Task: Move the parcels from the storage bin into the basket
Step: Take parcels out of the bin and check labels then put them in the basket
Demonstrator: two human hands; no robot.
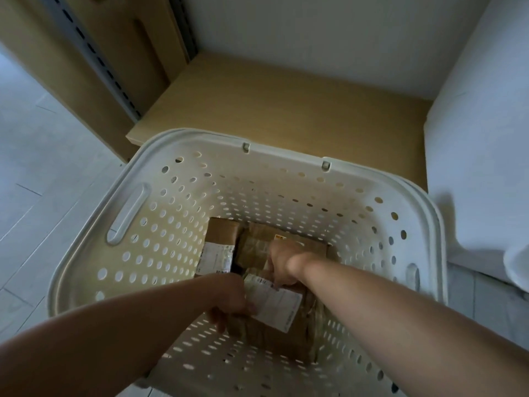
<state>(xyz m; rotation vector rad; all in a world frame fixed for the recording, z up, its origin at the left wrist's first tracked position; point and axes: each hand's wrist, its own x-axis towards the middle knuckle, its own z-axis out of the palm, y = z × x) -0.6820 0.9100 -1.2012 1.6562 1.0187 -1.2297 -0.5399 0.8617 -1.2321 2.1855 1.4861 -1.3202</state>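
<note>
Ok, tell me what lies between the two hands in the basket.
In the head view, the labelled parcel spans the gap: the left hand holds its near-left edge, the right hand its far edge.

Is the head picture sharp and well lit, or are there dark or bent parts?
Head view: dim, soft light; the basket rim bows from wide-angle distortion; the parcels lie in shadow, labels unreadable; both forearms look stretched near the lower edge.

Both arms reach down into a white perforated basket point(183, 196) filling the frame's centre. The left hand point(229, 299) and right hand point(282, 262) grip a labelled brown parcel point(274, 308); two more taped parcels point(219, 247) lie beyond it. A wooden shelf point(286, 104) spans the upper frame.
</note>
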